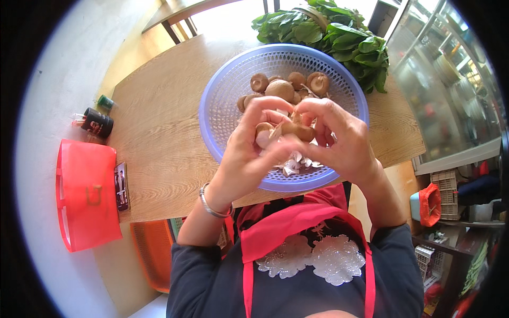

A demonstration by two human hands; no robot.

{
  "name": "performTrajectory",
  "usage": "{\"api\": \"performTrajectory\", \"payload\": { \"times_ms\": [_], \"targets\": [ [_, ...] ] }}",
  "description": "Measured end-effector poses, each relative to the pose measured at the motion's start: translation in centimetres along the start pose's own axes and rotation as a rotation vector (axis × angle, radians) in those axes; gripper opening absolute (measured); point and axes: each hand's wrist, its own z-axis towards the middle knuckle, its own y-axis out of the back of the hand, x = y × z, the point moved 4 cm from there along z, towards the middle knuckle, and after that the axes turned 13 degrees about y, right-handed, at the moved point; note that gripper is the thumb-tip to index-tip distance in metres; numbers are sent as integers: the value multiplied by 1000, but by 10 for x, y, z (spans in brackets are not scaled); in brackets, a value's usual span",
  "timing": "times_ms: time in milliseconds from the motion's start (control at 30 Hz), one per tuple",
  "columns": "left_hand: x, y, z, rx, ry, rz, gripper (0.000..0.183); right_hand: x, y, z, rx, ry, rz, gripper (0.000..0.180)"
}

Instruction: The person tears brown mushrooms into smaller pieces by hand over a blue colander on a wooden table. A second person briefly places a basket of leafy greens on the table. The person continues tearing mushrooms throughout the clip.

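My left hand (250, 155), with a bracelet at its wrist, curls around brown-capped mushrooms. My right hand (342, 139) meets it from the other side, its fingertips on a mushroom (302, 132) between the two hands. Another pale mushroom piece (263, 137) shows inside my left palm. Fingers hide parts of what I hold. Both hands are over a blue plastic colander basket (218, 139). Whole shiitake-like mushrooms (279, 90) lie in its far half. White mushroom pieces (293, 165) are scattered in the near part, below my hands.
The basket rests on a wooden table (167, 119). Leafy green vegetables (350, 43) are heaped behind it. At the left edge are a red bag (89, 194), a phone (122, 187) and a black cup (97, 122). A glass-doored cabinet (449, 91) stands at the right.
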Motion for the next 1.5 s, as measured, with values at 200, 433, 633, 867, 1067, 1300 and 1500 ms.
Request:
{"api": "performTrajectory", "payload": {
  "times_ms": [200, 433, 633, 867, 1067, 1300, 1500],
  "targets": [
    [-3, 6, -10, 2, -30, -118, 22, -15, 5, -8, 28, -32, 401, 33],
    [-1, 9, -14, 252, -72, -479, 20, -24, 4, -13, 28, -266, 831, 29],
    [2, 12, -12, 38, -97, -207, 18, -10, -2, -8, -65, -246, 617, 26],
    [6, 17, -10, 18, -77, -291, 21, -18, 3, -8, -129, -247, 659, 26],
    [9, 14, -13, 45, -8, -335, 24, -18, -2, -9, -53, -217, 675, 28],
    [8, 15, -6, -73, -158, 22, 29, 1, -4, 0, 16, 2, 223, 29],
    [5, 13, -7, -70, -97, -160, 28, -23, 2, -13, -212, -464, 822, 24]
  ]
}}
